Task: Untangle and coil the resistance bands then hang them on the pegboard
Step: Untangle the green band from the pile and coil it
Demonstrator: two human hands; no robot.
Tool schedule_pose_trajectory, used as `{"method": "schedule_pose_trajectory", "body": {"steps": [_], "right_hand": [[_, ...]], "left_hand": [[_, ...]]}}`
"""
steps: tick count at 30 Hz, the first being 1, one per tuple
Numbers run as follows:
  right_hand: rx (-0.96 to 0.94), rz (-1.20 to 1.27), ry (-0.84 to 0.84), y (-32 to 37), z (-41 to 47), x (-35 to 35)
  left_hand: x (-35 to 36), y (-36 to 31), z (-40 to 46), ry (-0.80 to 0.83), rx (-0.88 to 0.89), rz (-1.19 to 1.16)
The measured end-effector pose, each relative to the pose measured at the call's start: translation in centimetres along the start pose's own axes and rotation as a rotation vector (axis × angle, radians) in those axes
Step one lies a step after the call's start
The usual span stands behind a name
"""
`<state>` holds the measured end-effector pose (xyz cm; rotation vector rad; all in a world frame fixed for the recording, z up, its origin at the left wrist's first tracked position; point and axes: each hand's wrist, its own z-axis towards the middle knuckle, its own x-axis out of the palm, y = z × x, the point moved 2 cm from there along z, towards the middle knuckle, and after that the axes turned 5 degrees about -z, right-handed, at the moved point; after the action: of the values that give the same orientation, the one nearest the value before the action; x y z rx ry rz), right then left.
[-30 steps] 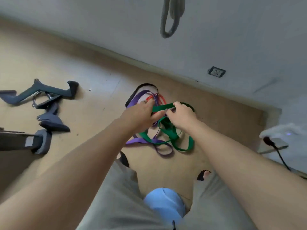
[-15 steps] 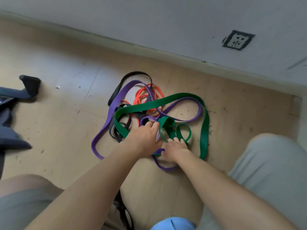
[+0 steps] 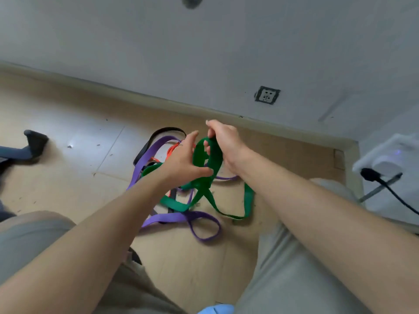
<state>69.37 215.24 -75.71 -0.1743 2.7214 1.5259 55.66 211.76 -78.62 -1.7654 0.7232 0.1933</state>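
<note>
1. Green band [image 3: 207,155]: a wide flat loop raised above the floor between the two hands. Its lower lengths cross just below the hands and trail down onto the floor, where they lie amid the other bands.
2. Right hand [image 3: 223,143]: held over the top of the green band's raised loop, on the wall side of it. The fingers [image 3: 209,132] are curled and pinch the top edge of the loop; some fingertips show inside the loop, against the band's inner face.
3. Left hand [image 3: 183,159]: placed against the left side of the green band's loop. The thumb lies across the band near the point where the two lengths cross, the other fingers reach up beside the loop, loosely spread. The thumb presses the band against the hand, so this hand grips it too.
4. Purple band [image 3: 181,217]: lies on the floor beneath the green band, one loop nearer the person, one long run leading away to the left.
5. Orange band [image 3: 171,150]: partly hidden behind the left hand, left of the green band's loop.
6. Black band [image 3: 167,130]: an arc on the floor beyond the purple band, toward the wall.
7. Wall socket [image 3: 267,95]: set in the wall, above and right of the green band.
</note>
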Motion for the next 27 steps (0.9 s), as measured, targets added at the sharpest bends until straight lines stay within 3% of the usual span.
{"method": "schedule_pose_trajectory", "body": {"steps": [7,11,16,19,23,27], "right_hand": [[-0.204,0.006,0.109,8.3,-6.8,0.0],[-0.256,-0.007,0.132,10.4,-7.8,-1.7],[-0.249,0.15,0.218,9.3,-7.7,-5.3],[-0.258,0.013,0.352,9.3,-7.7,-7.0],[-0.307,0.009,0.362,10.0,-6.9,-7.3],[-0.24,0.074,0.381,8.8,-5.9,-5.8]], "left_hand": [[-1.8,-6.5,-3.1,-0.127,0.221,-0.428],[-2.7,-9.2,-3.3,-0.049,0.25,-0.377],[-2.0,-10.5,-1.9,0.003,0.227,-0.25],[-1.7,-10.6,-1.1,-0.015,0.181,-0.187],[-2.0,-10.5,-1.0,-0.009,0.148,-0.302],[-1.8,-8.9,-2.2,0.015,0.121,-0.398]]}}
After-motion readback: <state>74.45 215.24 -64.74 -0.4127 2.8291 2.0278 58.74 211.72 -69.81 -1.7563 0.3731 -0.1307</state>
